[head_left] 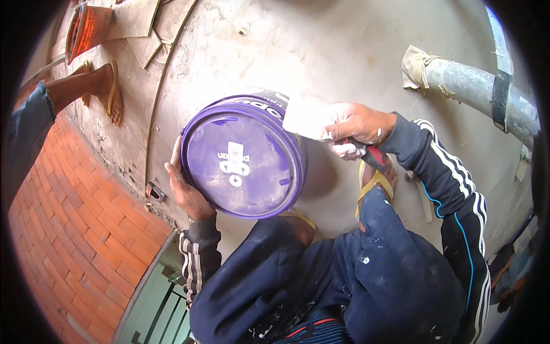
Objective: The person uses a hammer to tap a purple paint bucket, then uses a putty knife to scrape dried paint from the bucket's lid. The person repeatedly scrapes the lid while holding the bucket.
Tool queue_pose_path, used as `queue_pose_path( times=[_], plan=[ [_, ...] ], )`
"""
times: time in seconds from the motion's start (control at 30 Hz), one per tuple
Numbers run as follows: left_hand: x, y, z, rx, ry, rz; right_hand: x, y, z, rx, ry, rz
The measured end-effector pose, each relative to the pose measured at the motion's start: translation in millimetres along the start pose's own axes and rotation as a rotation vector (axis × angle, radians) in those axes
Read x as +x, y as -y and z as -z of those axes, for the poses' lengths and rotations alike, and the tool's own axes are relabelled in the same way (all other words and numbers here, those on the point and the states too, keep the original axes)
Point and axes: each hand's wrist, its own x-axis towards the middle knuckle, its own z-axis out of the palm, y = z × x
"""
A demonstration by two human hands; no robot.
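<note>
A purple plastic bucket (pixel 237 164) stands in front of my knees, its round lid facing me and closed, with dusty smears and a pale label on it. My left hand (pixel 188 194) is wrapped against the bucket's left side, thumb near the rim and some fingers hidden behind it. In my right hand (pixel 358 129) is a putty knife (pixel 306 117) with a wide blade and a red and black handle (pixel 376 157). The blade looks white in the glare, just beside the bucket's upper right edge; whether they touch I cannot tell. White paste marks my right fingers.
At the upper right lies a grey pipe (pixel 464 80) with cloth on its end. Another person's sandalled foot (pixel 113 94) is at the left, near an orange bucket (pixel 89 31). Terracotta brick paving (pixel 80 223) spreads lower left. A thin dark cable or rod (pixel 163 80) crosses the grey floor.
</note>
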Motion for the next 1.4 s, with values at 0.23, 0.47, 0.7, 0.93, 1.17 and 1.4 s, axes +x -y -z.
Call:
queue_pose_path(
  times=[0.23,0.47,0.7,0.93,1.17,1.4],
  plan=[
    [-0.5,3.3,7.3,-0.040,-0.005,-0.015,-21.4,13.7,-24.0,-0.804,-0.353,0.401],
    [2.2,9.1,8.1,-0.063,0.030,-0.020,-26.1,41.7,-40.5,-0.762,-0.364,0.204],
    [1.7,6.8,6.5,-0.028,0.013,-0.021,-21.0,43.7,-33.6,-0.845,-0.385,0.254],
    [2.2,9.3,8.1,-0.039,-0.027,-0.023,-19.3,51.3,-34.7,-0.998,-0.384,0.217],
    [2.7,8.8,4.3,-0.063,-0.006,-0.020,-18.9,47.5,-25.1,-1.350,-0.332,0.525],
    [0.8,4.0,8.5,-0.065,0.005,0.010,-7.5,95.2,-31.3,-1.637,-0.071,0.275]
  ],
)
